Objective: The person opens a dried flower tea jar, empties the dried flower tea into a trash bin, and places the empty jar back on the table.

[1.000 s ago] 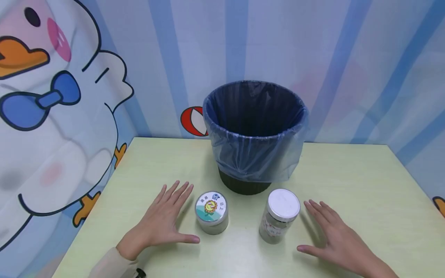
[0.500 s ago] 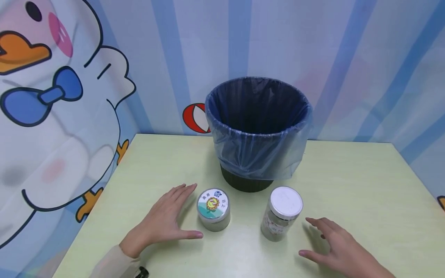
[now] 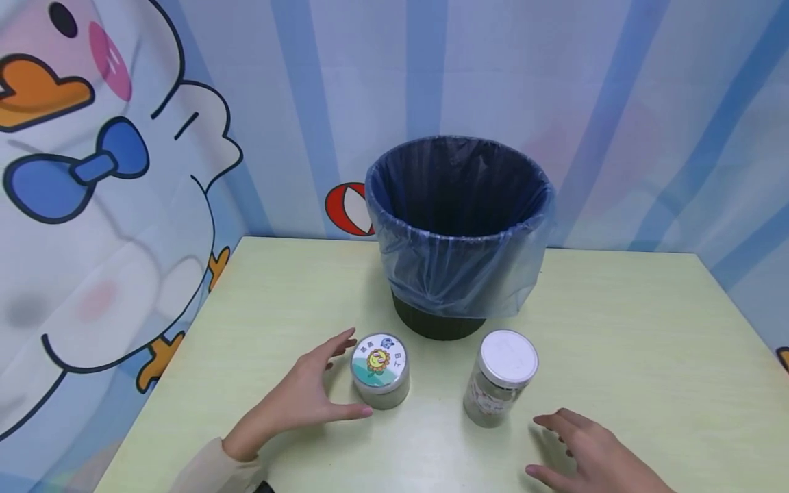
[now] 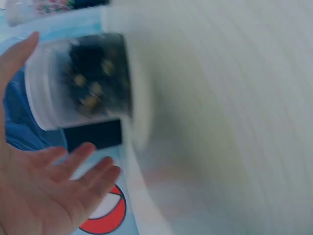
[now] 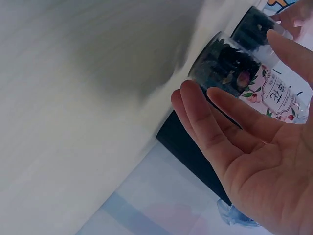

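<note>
A short round jar (image 3: 380, 371) with a sunflower picture on its lid stands on the table, left of centre. In the left wrist view the same jar (image 4: 80, 81) shows dark contents with light bits. My left hand (image 3: 306, 390) curves beside its left side, thumb and fingers spread apart, holding nothing. To the right stands a taller clear jar (image 3: 500, 378) with a white lid; the right wrist view shows its floral label (image 5: 274, 93) and dark contents. My right hand (image 3: 592, 452) is to the right of that jar and apart from it, fingers loosely bent, holding nothing.
Behind the jars stands a dark bin (image 3: 437, 322) lined with a blue plastic bag (image 3: 456, 274). The pale table (image 3: 635, 329) meets a striped cloth backdrop (image 3: 616, 137) at the back. A cartoon duck (image 3: 105, 287) is printed on the left side.
My left hand has moved right, closer to the short jar, its fingers bending more. The right hand has drawn down, nearer the front, its fingers less straight. Both jars stay on the table.
</note>
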{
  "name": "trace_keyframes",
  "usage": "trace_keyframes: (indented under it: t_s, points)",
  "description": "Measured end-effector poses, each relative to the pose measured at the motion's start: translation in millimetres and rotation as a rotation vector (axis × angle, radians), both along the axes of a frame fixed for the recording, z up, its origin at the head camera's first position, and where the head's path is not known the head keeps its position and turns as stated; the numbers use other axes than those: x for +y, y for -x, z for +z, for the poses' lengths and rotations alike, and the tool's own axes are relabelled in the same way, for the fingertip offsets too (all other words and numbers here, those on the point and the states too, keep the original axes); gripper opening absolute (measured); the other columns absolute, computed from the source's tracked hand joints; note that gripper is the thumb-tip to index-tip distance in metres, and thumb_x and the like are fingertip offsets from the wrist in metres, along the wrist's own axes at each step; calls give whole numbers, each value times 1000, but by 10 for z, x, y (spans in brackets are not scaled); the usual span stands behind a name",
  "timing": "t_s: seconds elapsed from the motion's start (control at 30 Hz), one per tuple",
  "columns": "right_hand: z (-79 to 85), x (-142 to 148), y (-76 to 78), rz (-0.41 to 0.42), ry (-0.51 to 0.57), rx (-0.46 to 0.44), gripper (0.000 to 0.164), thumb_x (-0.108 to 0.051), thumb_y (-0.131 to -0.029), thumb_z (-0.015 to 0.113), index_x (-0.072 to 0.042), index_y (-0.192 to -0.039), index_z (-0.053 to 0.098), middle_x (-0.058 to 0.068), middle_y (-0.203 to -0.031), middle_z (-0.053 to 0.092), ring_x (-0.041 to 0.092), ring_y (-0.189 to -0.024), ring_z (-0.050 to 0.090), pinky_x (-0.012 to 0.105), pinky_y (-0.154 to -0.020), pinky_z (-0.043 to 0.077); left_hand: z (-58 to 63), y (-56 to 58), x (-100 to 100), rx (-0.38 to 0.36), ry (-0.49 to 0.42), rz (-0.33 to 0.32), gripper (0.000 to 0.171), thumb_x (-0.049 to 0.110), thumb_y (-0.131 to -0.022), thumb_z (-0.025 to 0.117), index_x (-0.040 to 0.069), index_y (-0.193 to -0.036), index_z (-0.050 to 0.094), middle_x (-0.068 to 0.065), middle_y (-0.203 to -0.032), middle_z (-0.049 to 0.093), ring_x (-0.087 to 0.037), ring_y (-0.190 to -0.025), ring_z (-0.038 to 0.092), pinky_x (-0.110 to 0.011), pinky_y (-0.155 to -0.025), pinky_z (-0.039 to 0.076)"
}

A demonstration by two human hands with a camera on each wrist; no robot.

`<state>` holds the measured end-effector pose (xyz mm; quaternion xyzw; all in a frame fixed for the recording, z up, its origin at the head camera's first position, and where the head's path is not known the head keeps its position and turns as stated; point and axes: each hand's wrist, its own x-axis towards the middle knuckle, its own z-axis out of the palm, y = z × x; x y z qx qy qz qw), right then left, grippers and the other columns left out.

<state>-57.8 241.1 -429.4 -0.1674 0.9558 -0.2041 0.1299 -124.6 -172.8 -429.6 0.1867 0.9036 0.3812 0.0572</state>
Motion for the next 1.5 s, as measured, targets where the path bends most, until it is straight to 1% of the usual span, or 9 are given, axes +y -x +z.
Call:
trace_keyframes:
  t_s: [0.17,0.43,0.53,0.73,0.83,0.93,1.07,1.33,1.5]
  points:
    - [12,-67,14,-4,51,-106,61,-49,-83,77,-3,-119,65,1,-100,62,10,-72,57,24,-59,51,20,-24,72,-95,-113,32,112,38,-66,94,12,-155,31,-6,-147,49,-29,-133,49,-44,-102,46]
    - [44,-159,-20,52,132,-137,55,-43,-87,75,0,-120,64,0,-100,62,12,-73,56,25,-58,50,50,-44,170,-141,-185,85,107,28,-66,95,9,-153,37,-9,-142,52,-31,-129,52,-46,-100,47]
    - [36,-204,-41,112,163,-121,51,-39,-89,75,1,-119,64,-4,-97,60,7,-73,53,25,-58,49,39,-46,205,-149,-197,109,109,25,-64,96,9,-153,35,-10,-143,52,-31,-128,52,-46,-100,47]
    - [22,-392,-103,263,207,-5,42,-35,-92,72,0,-115,64,-5,-93,60,-1,-71,50,23,-58,48,11,-44,289,-134,-181,165,116,26,-62,97,9,-155,30,-13,-141,54,-36,-127,53,-46,-101,47]
    - [23,-535,-104,330,199,91,41,-37,-94,70,-1,-114,64,-5,-92,58,-1,-72,49,21,-59,48,-5,-50,318,-127,-178,175,117,26,-61,98,9,-155,30,-13,-139,54,-34,-127,53,-46,-101,47]
    - [7,-682,-101,405,192,305,38,-36,-94,70,-2,-111,65,-2,-92,59,1,-75,54,21,-62,51,-15,-55,336,-120,-180,181,117,26,-61,98,8,-155,30,-13,-140,53,-31,-128,52,-47,-102,46]
    - [-5,-844,-92,426,197,526,35,-34,-93,71,-3,-109,65,1,-95,63,5,-78,59,21,-64,53,-28,-53,356,-120,-191,176,117,27,-62,97,7,-155,29,-14,-144,50,-32,-131,49,-48,-102,45]
    - [39,-1064,-36,379,217,417,36,-34,-97,67,-1,-110,66,3,-97,64,10,-86,61,27,-72,56,-63,-55,368,-109,-200,165,116,27,-64,97,5,-155,28,-15,-146,48,-33,-133,47,-49,-102,45]
    - [12,-1166,-17,378,253,542,33,-31,-96,68,0,-107,67,3,-97,65,11,-88,63,27,-74,55,-83,-76,375,-88,-217,159,115,24,-63,97,2,-154,30,-14,-145,49,-31,-132,48,-50,-102,45]
